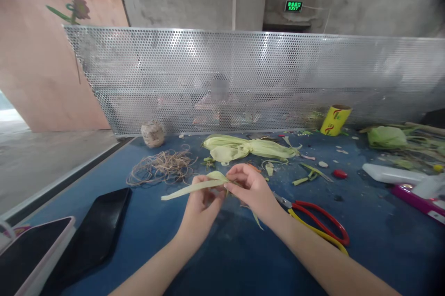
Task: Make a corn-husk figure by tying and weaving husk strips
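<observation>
My left hand (200, 203) and my right hand (251, 188) meet above the blue table (215, 259), both pinching a pale green leaf strip (189, 188) that sticks out to the left. The fingers of both hands are closed on the strip's folded end. A thin sliver of leaf hangs below my right hand. Behind the hands lies a bundle of pale green corn husks (243, 148). Red and yellow scissors (318, 222) lie just right of my right wrist.
A tangle of brown twine (160, 166) and its ball (152, 133) sit at the back left. Two dark phones (97, 226) lie front left. A yellow tube (334, 120), husk scraps, a red bead (340, 173) and white bottle (391, 173) are on the right. A perforated metal screen (243, 78) backs the table.
</observation>
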Demonstrator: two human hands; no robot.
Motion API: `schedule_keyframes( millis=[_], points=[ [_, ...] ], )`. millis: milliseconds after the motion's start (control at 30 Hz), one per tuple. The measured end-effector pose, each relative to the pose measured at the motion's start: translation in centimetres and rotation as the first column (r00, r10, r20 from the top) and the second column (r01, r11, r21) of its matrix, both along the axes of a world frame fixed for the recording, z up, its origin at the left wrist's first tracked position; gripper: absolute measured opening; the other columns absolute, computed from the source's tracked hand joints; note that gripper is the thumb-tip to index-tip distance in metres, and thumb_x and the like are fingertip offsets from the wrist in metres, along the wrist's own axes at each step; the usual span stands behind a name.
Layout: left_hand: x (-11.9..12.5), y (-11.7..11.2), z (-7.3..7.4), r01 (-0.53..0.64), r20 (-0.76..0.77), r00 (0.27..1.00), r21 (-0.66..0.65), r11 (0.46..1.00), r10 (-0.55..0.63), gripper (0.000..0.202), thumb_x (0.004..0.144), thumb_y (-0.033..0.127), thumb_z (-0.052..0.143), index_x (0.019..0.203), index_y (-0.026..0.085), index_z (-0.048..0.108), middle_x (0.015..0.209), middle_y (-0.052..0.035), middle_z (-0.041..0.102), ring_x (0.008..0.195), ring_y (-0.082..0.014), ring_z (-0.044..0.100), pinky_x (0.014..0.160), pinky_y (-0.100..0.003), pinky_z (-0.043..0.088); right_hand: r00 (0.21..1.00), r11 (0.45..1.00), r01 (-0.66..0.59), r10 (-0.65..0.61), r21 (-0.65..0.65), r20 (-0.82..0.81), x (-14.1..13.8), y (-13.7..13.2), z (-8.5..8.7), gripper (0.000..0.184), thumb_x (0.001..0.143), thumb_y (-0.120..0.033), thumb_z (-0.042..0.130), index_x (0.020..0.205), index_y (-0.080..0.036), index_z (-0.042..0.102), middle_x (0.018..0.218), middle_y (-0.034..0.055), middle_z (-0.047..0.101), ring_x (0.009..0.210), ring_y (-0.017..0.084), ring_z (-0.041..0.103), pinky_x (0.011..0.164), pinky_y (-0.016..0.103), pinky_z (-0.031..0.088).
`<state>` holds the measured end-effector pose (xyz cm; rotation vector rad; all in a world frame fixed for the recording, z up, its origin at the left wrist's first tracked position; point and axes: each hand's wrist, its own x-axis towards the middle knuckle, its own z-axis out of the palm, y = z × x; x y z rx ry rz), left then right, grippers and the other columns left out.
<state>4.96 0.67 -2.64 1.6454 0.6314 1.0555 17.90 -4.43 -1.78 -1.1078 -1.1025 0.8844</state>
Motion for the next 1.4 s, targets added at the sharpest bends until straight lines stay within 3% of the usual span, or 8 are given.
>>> schedule_keyframes(
  millis=[200, 367, 567, 767, 967, 1133, 1267, 1400],
  points=[
    [-0.8, 0.9, 0.3, -0.017, -0.177, 0.978, 0.454, 0.891, 0.109, 0.019, 0.072, 0.017, 0.058, 0.091, 0.022, 0.058, 0.094, -0.0052, 0.059, 0.090, -0.0196, 0.056, 0.080, -0.034, 0.045, 0.998, 0.995, -0.045, 0.041, -0.085, -0.046, 0.3, -0.5, -0.1, 0.029, 0.066, -0.022, 0.067, 0.084, -0.020, 0.045, 0.069, -0.0025, 0.061, 0.049, 0.007, 0.050, 0.035, 0.015, 0.026],
    [-1.0, 0.9, 0.3, 0.112, -0.262, 0.964, 0.535, 0.837, 0.038, 0.037, 0.064, 0.025, 0.072, 0.098, 0.024, 0.059, 0.090, -0.0033, 0.054, 0.076, -0.0159, 0.055, 0.066, -0.026, 0.047, 0.997, 0.982, -0.074, 0.068, -0.176, -0.042, 0.8, -1.0, 0.4, 0.022, 0.067, -0.023, 0.066, 0.082, -0.017, 0.051, 0.068, -0.0020, 0.060, 0.047, 0.005, 0.047, 0.036, 0.015, 0.030],
    [-0.7, 0.5, -0.1, 0.133, -0.208, 0.975, 0.277, 0.952, -0.076, 0.054, 0.059, 0.023, 0.076, 0.098, 0.026, 0.039, 0.073, 0.0062, 0.049, 0.060, -0.0097, 0.052, 0.054, -0.020, 0.043, 0.989, 0.986, -0.131, 0.122, -0.106, -0.088, 0.5, -1.6, 1.2, 0.017, 0.065, -0.019, 0.067, 0.075, -0.018, 0.052, 0.064, -0.0045, 0.057, 0.047, 0.005, 0.047, 0.038, 0.015, 0.029],
    [-0.9, -0.3, 0.9, 0.194, -0.197, 0.963, 0.026, 0.981, -0.185, 0.050, 0.055, 0.016, 0.077, 0.087, 0.024, 0.039, 0.055, 0.0104, 0.055, 0.048, -0.0089, 0.054, 0.050, -0.019, 0.045, 0.984, 0.977, -0.156, 0.141, -0.146, -0.108, 0.4, -1.6, 1.6, 0.021, 0.064, -0.021, 0.069, 0.073, -0.017, 0.051, 0.055, -0.0068, 0.051, 0.043, 0.003, 0.041, 0.037, 0.014, 0.030],
    [-0.7, -1.0, 1.7, 0.239, -0.132, 0.951, -0.264, 0.934, -0.280, 0.036, 0.066, 0.026, 0.070, 0.095, 0.018, 0.051, 0.064, -0.0012, 0.069, 0.057, -0.0211, 0.066, 0.045, -0.026, 0.052, 0.983, 0.976, -0.169, 0.156, -0.135, -0.098, 1.2, -1.6, 1.5, 0.022, 0.064, -0.025, 0.071, 0.073, -0.018, 0.051, 0.056, -0.0058, 0.051, 0.047, 0.004, 0.046, 0.039, 0.013, 0.033],
    [-0.4, -1.1, 2.0, 0.295, -0.026, 0.947, -0.321, 0.900, -0.320, 0.029, 0.065, 0.024, 0.070, 0.092, 0.017, 0.064, 0.081, -0.0065, 0.072, 0.079, -0.0280, 0.067, 0.047, -0.029, 0.056, 0.982, 0.981, -0.168, 0.158, -0.098, -0.100, 1.7, -1.4, 1.3, 0.019, 0.069, -0.031, 0.068, 0.073, -0.018, 0.054, 0.054, -0.0053, 0.052, 0.046, 0.005, 0.047, 0.040, 0.014, 0.037],
    [-0.2, -0.8, 1.9, 0.278, -0.020, 0.952, -0.358, 0.891, -0.305, 0.026, 0.062, 0.023, 0.073, 0.086, 0.016, 0.069, 0.083, -0.0071, 0.072, 0.078, -0.0276, 0.067, 0.047, -0.029, 0.056, 0.985, 0.984, -0.146, 0.135, -0.103, -0.107, 1.4, -1.3, 1.0, 0.018, 0.068, -0.033, 0.067, 0.073, -0.018, 0.057, 0.063, -0.0019, 0.057, 0.058, 0.010, 0.056, 0.053, 0.023, 0.049],
    [0.0, -0.5, 1.6, 0.272, -0.014, 0.954, -0.390, 0.880, -0.301, 0.032, 0.058, 0.021, 0.076, 0.088, 0.016, 0.070, 0.075, -0.0061, 0.072, 0.067, -0.0228, 0.067, 0.053, -0.030, 0.057, 0.999, 0.999, 0.025, -0.023, -0.043, 0.044, 1.1, -1.1, 0.6, 0.020, 0.066, -0.036, 0.067, 0.070, -0.018, 0.061, 0.080, 0.0016, 0.056, 0.070, 0.013, 0.055, 0.062, 0.028, 0.051]
  ],
)
